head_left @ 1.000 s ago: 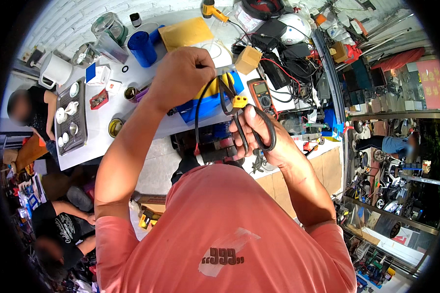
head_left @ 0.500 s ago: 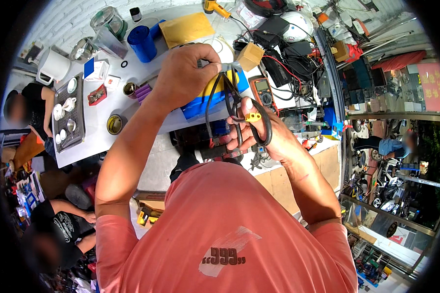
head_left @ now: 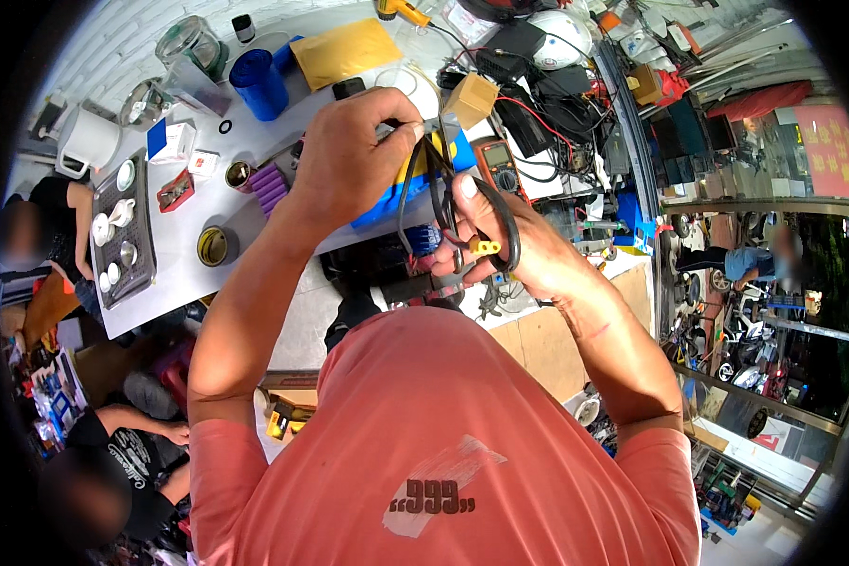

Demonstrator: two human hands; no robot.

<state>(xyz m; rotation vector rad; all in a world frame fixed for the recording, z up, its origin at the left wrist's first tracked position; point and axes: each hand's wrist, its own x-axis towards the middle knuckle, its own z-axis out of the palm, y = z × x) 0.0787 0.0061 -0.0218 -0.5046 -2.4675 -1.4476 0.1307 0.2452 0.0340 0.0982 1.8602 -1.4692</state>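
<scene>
My left hand (head_left: 354,156) is closed, thumb and forefinger pinching a thin black cable (head_left: 405,203) near its end. Scissors with big black loop handles (head_left: 512,226) are in my right hand (head_left: 528,241), their blades pointing up toward my left fingertips. Whether the blades touch the cable I cannot tell. A yellow connector (head_left: 484,246) on a dark lead hangs by my right fingers. Behind both hands, partly covered, lies a blue and yellow pack (head_left: 377,213) on the table.
The white table (head_left: 174,269) bears a multimeter (head_left: 498,166), a small cardboard box (head_left: 470,100), purple cells (head_left: 270,189), a blue roll (head_left: 258,85) and a tea tray (head_left: 141,267). Tangled black cables and adapters lie at the right back. Two people sit at the left.
My right hand has risen slightly with the scissors, its thumb nearer my left fingers. My left hand keeps its pinch. The whole background has shifted a little leftward.
</scene>
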